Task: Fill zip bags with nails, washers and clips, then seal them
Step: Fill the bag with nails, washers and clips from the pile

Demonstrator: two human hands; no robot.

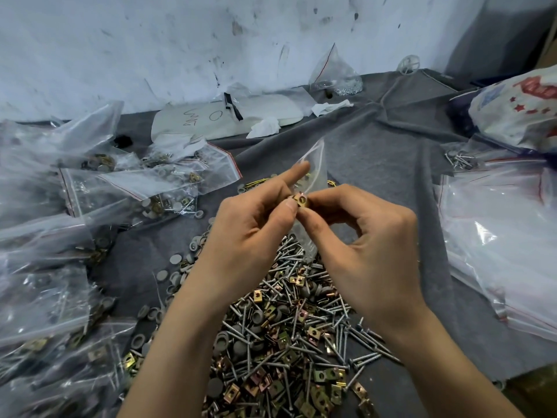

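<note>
From the head view, the left hand [250, 224] pinches the mouth of a small clear zip bag [315, 173], its forefinger raised along the film. The right hand [370, 245] pinches a brass clip [301, 201] right at that opening. Both hover above the loose pile of nails, washers and clips [286, 327] on the grey-clothed table [391, 146]. This looks like the filling step. Next, the clip must drop inside while the mouth is held apart.
</note>
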